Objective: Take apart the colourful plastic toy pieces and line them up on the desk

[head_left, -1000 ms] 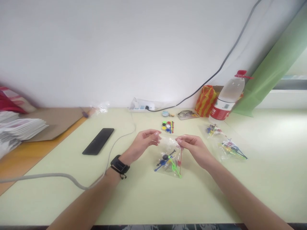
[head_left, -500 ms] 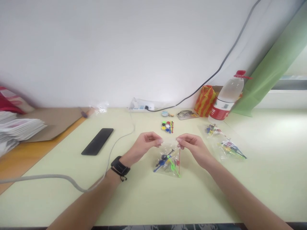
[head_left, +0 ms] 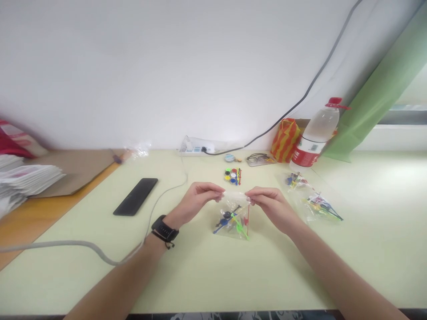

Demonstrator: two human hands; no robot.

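Observation:
A clear plastic bag (head_left: 222,233) hangs between my hands, its top edge stretched flat. My left hand (head_left: 199,200) pinches the upper left corner, and my right hand (head_left: 271,204) pinches the upper right corner. Inside the bag are small plastic pieces: a bright green stick with a disc (head_left: 239,226), blue and black round pieces, and a red stick. Just beyond the bag, a neat group of coloured discs and sticks (head_left: 232,176) lies on the table. Farther right are more clear bags of similar pieces (head_left: 322,206).
A black phone (head_left: 135,197) and grey cable lie to the left. Along the wall are a power strip (head_left: 196,148), a round tin, glasses (head_left: 260,159), a striped bag (head_left: 285,140) and a large water bottle (head_left: 315,138). Paper stacks (head_left: 31,178) and cardboard sit far left.
The bag has risen slightly, and its top edge now looks straighter and tauter. My left hand has shifted a little up and left; both hands still pinch the corners.

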